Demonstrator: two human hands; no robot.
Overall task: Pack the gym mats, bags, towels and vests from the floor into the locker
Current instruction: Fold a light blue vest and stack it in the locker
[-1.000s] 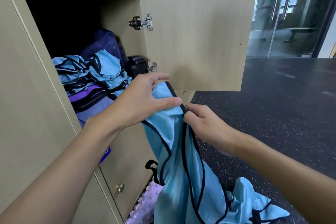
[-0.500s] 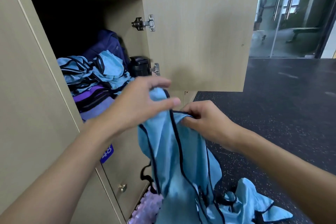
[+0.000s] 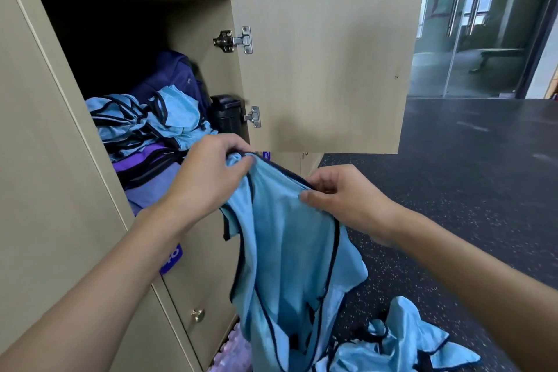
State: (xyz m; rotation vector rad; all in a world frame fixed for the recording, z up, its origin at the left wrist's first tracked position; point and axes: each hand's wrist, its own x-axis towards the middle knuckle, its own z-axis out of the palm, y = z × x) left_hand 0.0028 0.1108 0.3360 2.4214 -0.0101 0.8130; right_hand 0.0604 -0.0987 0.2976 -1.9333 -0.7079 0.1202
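A light blue vest with black trim (image 3: 287, 251) hangs in front of the open locker (image 3: 114, 48). My left hand (image 3: 208, 178) pinches its top left corner and my right hand (image 3: 341, 193) grips its top right edge, spreading the cloth between them. Inside the locker lie several blue vests (image 3: 145, 121) on top of a purple bag (image 3: 151, 172), with a dark blue bag (image 3: 175, 75) behind and a black object (image 3: 226, 113) at the right. More blue vests (image 3: 404, 344) lie on the floor below.
The locker door (image 3: 326, 60) stands open to the right. A pale pink textured mat (image 3: 235, 353) lies on the floor by the lower lockers. Dark speckled floor (image 3: 468, 190) stretches to the right toward glass doors (image 3: 471, 24).
My hands have moved apart, stretching the vest's top edge wide. The vest has risen a little toward the locker opening.
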